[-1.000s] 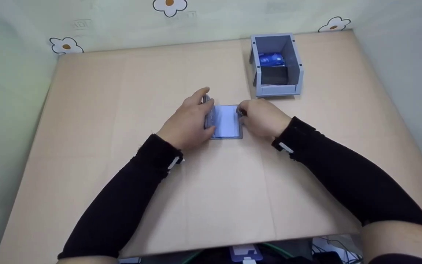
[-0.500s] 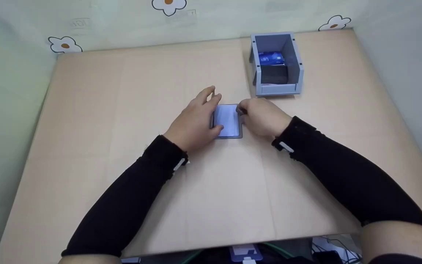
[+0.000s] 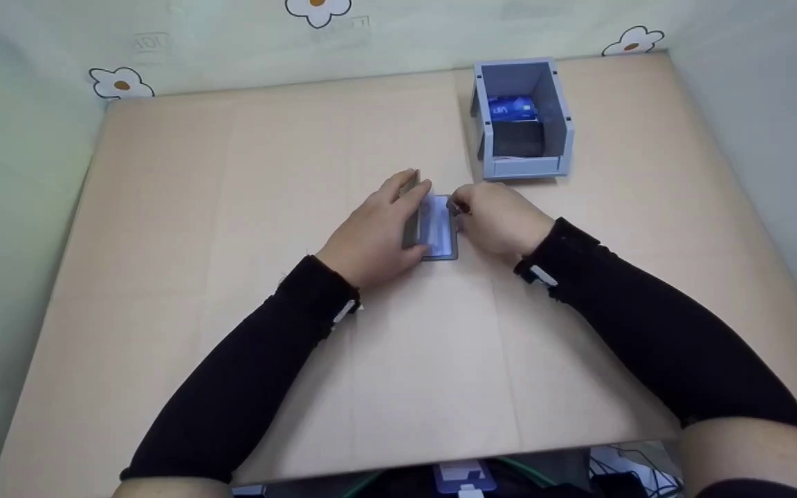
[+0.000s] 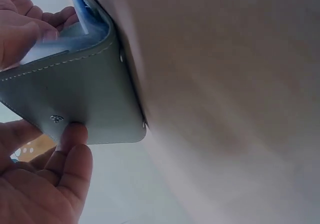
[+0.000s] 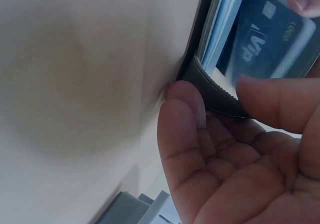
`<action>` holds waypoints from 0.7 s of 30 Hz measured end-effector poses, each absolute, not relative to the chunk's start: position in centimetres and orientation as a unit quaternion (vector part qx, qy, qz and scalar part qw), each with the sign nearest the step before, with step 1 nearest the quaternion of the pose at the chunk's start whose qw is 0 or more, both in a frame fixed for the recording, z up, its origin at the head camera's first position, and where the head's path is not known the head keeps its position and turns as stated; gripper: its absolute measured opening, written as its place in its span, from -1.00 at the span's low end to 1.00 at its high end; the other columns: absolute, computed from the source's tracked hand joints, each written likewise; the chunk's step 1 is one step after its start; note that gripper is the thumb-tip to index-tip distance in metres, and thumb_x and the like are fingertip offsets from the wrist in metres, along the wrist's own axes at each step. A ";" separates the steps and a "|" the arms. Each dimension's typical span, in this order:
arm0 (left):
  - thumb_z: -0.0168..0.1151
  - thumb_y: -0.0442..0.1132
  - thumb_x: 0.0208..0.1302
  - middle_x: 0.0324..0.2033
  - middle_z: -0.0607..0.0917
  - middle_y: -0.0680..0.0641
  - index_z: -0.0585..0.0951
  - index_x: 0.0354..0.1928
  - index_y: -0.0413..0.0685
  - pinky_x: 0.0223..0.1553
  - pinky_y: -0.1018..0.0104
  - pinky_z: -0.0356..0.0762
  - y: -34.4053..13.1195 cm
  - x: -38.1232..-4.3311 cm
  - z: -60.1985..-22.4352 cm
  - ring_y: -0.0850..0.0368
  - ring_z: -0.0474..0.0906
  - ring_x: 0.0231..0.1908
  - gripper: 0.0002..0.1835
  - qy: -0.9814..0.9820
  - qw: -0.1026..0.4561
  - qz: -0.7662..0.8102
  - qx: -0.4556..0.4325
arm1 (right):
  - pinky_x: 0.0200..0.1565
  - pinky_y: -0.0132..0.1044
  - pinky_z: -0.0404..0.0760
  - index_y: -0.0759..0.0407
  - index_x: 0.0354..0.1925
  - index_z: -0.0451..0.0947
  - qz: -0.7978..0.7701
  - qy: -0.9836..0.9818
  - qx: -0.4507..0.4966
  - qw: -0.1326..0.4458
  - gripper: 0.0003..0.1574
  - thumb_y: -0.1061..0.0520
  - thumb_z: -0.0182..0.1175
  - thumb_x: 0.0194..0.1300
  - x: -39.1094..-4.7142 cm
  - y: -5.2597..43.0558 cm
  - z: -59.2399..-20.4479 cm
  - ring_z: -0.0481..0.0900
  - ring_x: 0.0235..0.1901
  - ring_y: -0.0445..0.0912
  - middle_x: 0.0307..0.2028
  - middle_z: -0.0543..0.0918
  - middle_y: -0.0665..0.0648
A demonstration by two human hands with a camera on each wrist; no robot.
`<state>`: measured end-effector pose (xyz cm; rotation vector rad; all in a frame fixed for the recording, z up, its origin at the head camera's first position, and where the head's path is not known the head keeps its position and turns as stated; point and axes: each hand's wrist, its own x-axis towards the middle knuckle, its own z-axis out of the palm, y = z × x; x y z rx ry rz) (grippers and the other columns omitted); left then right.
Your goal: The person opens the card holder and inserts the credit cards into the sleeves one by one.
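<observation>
A grey-green leather card holder (image 3: 443, 228) with clear sleeves stands half-open on the table, around the middle of the head view. My left hand (image 3: 378, 235) holds its left cover, which is raised; fingertips press the cover's outer face near a small metal stud (image 4: 57, 119) in the left wrist view. At the other side, my right hand (image 3: 499, 218) pinches the holder's right edge, where the right wrist view shows a dark curved flap (image 5: 215, 91) between thumb and fingers. A blue card (image 5: 260, 39) marked "Vip" shows in a sleeve. My left palm is hidden in the head view.
Behind my right hand stands a grey-blue open-front bin (image 3: 526, 168). Inside it lie a blue packet (image 3: 512, 108) and a dark flat item (image 3: 517, 140). The beige table (image 3: 267, 159) meets pale walls with flower prints at the back and sides.
My left hand has moved to the right, and the holder's left cover and a clear sleeve now stand raised over the pages. My right hand has stayed at the right edge.
</observation>
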<state>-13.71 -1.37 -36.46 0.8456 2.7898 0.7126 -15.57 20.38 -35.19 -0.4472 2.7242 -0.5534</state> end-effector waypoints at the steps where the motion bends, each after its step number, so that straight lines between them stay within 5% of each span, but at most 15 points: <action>1: 0.46 -0.02 0.30 0.63 0.17 -0.16 0.18 0.66 -0.01 0.55 0.10 0.28 -1.4 -13.7 -36.5 -0.10 0.27 0.56 -0.02 0.927 0.072 0.235 0.284 | 0.19 0.07 0.62 0.28 0.19 0.64 -0.196 0.955 -0.156 0.161 -0.64 0.20 0.17 0.52 -15.6 20.4 -35.2 0.69 0.04 0.12 0.07 0.75 0.30; 7: 0.48 0.05 0.29 0.59 0.31 -0.11 0.04 0.70 0.03 0.53 0.06 0.32 -1.6 -13.9 -36.9 -0.06 0.37 0.50 0.10 0.926 0.094 0.214 0.296 | 0.28 0.05 0.58 0.26 0.22 0.67 -0.219 0.953 -0.146 0.150 -0.60 0.21 0.18 0.50 -15.8 20.7 -35.3 0.69 0.14 0.11 0.12 0.75 0.27; 14: 0.37 0.15 0.37 0.46 0.49 -0.19 0.47 0.47 -0.19 0.47 0.08 0.40 -1.7 -14.1 -36.9 -0.08 0.46 0.43 -0.21 0.931 0.122 0.160 0.306 | 0.07 -0.01 0.60 0.25 0.12 0.67 -0.230 0.951 -0.134 0.157 -0.67 0.17 0.19 0.49 -15.8 20.9 -35.1 0.64 -0.08 0.09 -0.07 0.74 0.23; 21: 0.37 0.20 0.33 0.50 0.43 -0.21 0.54 0.43 -0.17 0.47 0.01 0.40 -1.3 -14.0 -36.8 -0.19 0.45 0.43 -0.21 0.931 0.140 0.110 0.318 | -0.07 -0.12 0.52 0.16 -0.06 0.66 -0.230 0.942 -0.167 0.180 -0.84 0.18 0.30 0.41 -16.2 20.7 -34.8 0.57 -0.17 0.02 -0.21 0.67 0.13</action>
